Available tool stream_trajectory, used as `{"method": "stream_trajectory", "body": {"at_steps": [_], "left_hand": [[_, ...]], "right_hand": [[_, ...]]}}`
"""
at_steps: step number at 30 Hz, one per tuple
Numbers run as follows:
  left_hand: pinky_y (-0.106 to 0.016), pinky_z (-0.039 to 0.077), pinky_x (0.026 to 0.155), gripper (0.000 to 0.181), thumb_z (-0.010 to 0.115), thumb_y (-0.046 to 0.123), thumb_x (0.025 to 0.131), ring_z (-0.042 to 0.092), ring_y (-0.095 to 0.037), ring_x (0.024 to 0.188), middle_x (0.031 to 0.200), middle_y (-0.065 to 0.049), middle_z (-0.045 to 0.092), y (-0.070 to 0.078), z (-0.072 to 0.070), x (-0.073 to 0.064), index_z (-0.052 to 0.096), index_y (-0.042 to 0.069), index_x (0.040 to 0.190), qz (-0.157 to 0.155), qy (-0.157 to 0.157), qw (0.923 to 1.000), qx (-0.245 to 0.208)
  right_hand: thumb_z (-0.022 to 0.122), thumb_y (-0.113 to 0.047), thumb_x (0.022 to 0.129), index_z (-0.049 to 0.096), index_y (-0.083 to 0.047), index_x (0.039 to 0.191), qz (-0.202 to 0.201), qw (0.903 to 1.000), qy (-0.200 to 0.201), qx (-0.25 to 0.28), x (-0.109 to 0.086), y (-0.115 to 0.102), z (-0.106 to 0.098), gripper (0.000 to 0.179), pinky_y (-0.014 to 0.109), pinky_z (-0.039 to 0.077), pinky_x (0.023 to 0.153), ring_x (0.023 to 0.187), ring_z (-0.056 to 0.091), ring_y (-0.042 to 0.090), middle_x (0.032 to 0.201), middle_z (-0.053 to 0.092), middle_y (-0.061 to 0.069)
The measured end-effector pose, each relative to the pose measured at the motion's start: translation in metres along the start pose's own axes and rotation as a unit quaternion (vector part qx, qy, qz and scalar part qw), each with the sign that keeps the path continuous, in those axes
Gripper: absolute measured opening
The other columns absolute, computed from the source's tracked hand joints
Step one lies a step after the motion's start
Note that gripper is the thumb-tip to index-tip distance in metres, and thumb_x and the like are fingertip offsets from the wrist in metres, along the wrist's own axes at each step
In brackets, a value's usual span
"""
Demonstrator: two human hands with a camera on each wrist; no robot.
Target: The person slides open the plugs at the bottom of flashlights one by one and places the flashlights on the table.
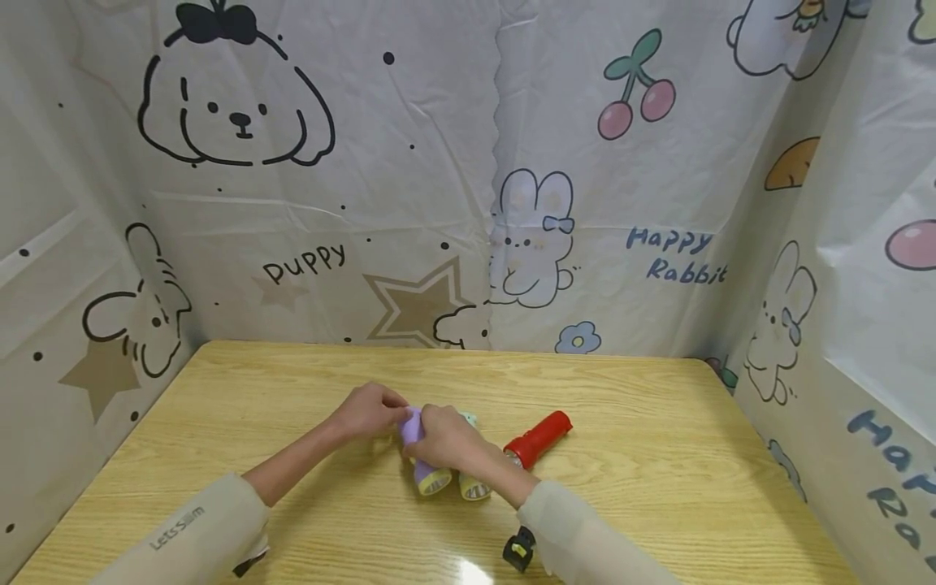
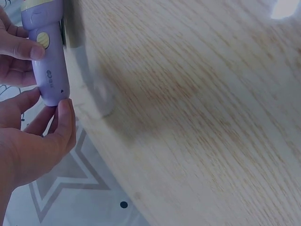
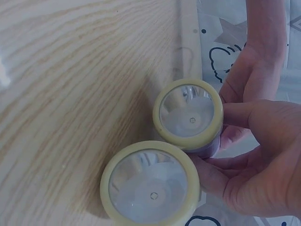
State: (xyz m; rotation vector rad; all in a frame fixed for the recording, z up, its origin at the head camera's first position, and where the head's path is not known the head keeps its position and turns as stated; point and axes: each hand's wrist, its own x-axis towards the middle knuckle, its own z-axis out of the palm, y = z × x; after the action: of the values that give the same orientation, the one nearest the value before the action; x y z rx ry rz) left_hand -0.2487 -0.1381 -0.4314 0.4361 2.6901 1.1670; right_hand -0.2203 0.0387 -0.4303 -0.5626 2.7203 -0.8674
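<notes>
A purple flashlight (image 1: 411,431) with a yellow rim lies tilted between both hands, its lens toward the person. My right hand (image 1: 446,439) grips its body, thumb beside the yellow switch in the left wrist view. At the tail end, my left hand (image 2: 42,141) pinches it with thumb and fingertips. Right beside it is a second flashlight (image 1: 475,489) with a yellow rim, its pale green tail showing past the right hand, which hides its middle. Both lenses face the camera in the right wrist view, the purple flashlight's lens (image 3: 188,113) being the upper one.
A red flashlight (image 1: 539,439) lies on the wooden table (image 1: 658,487) to the right, its lens end partly behind the right forearm. Printed cloth (image 1: 409,187) hangs behind the table and at both sides. A small black device (image 1: 519,549) is at the right wrist.
</notes>
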Motion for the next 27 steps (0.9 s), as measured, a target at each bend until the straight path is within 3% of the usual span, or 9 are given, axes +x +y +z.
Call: {"method": "stream_trajectory", "body": {"at_steps": [16,27], "left_hand": [[-0.039,0.056,0.076,0.022,0.068,0.014,0.093,0.067,-0.027,0.095,0.101,-0.012,0.074,0.011,-0.004,0.002,0.075,-0.003,0.105,0.027,0.042,0.9987,0.003],[-0.04,0.056,0.079,0.025,0.069,0.017,0.094,0.066,-0.028,0.098,0.105,-0.011,0.072,0.014,-0.004,0.004,0.073,-0.002,0.111,-0.001,0.06,0.9978,-0.03]], "right_hand": [[0.077,-0.013,0.086,0.059,0.008,0.112,-0.006,0.9991,0.036,0.019,-0.002,-0.001,-0.006,0.037,0.025,0.051,0.051,0.063,0.06,0.013,0.081,0.062,0.008],[0.076,-0.011,0.086,0.058,0.007,0.11,-0.012,0.9981,0.06,0.008,0.0,-0.001,-0.01,0.035,0.023,0.051,0.051,0.064,0.06,0.014,0.083,0.061,0.009]]}}
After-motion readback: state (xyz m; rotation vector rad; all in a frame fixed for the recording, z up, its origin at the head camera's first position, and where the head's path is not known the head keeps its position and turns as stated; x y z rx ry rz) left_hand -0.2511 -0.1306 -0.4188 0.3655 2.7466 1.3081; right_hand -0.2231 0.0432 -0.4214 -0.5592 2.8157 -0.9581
